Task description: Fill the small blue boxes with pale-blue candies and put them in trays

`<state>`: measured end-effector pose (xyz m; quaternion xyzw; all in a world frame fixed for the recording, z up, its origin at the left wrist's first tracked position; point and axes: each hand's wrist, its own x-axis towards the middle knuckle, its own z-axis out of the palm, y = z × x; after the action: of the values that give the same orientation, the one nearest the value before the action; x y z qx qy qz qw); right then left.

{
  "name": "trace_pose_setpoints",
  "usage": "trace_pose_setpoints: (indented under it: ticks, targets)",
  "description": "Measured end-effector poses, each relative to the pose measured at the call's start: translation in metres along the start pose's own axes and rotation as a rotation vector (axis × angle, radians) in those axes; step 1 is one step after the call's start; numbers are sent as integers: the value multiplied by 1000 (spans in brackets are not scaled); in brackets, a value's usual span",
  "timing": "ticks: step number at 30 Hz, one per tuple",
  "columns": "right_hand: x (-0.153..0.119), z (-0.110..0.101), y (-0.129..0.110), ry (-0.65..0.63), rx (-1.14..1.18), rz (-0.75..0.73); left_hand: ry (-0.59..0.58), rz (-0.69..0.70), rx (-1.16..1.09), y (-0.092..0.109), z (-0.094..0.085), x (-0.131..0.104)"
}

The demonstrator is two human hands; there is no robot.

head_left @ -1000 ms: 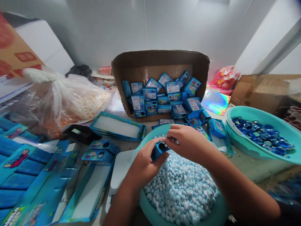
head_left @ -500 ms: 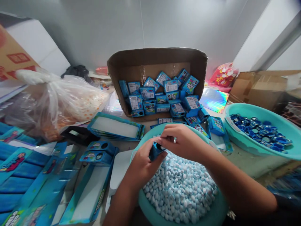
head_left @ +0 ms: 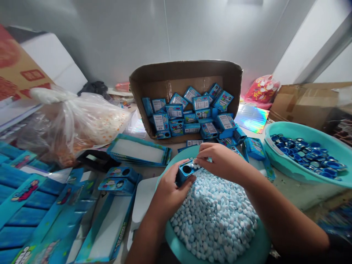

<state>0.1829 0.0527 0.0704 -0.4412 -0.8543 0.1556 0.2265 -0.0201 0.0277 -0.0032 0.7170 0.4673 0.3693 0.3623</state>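
A small blue box (head_left: 184, 173) with a round dark hole in its top is gripped by my left hand (head_left: 171, 187), above a teal basin (head_left: 176, 240) full of pale blue and white candies (head_left: 214, 216). Some white candies lie on the box top beside the hole. My right hand (head_left: 217, 157) has its fingers pinched together at the right edge of that top, by the candies; what the fingertips hold is too small to make out.
Behind the basin, a tilted cardboard box (head_left: 185, 69) holds several blue candy boxes. A second teal basin (head_left: 308, 176) with blue lids stands right. Open trays (head_left: 110, 227), flat blue cartons (head_left: 24, 198) and a plastic bag (head_left: 79, 124) lie left.
The small box has tilted so its top with the hole faces the camera, and my right fingers have moved slightly right, off the hole. The view has shifted a little.
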Motion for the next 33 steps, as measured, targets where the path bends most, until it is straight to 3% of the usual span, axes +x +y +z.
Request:
trace_pose_setpoints:
  ticks: [17,23,27,29,33]
  targets:
    - [3,14,-18,60,262,-7,-40,63,-34,3,-2,0]
    - [4,20,-17,54,583,124,-37,50,-24,5,-2,0]
    - [3,23,-19,48,731,114,-29,24,5,4,-1,0]
    - [4,22,-16,85,692,109,-27,17,16,3,0,0]
    - [5,20,-5,145,383,140,-26,38,19,0,0,-1]
